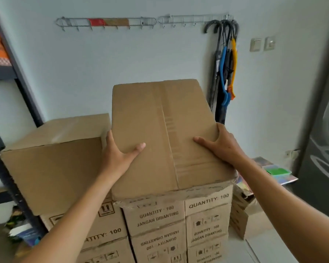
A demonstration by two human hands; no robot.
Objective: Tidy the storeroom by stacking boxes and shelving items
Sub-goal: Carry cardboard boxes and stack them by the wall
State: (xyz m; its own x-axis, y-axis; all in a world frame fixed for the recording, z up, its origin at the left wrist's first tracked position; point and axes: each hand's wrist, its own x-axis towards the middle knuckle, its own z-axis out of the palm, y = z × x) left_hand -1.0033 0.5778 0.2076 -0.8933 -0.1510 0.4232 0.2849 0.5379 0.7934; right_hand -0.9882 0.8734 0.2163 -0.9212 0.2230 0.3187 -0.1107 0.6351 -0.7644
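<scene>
Storeroom stack, hands on top box

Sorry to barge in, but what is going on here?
A person holds a plain cardboard box by its sides, left hand and right hand each with the thumb over its top. It rests on a stack of printed cartons, beside a second plain box to its left. Umbrellas hang on the wall behind.

Umbrellas on wall hook rack
</scene>
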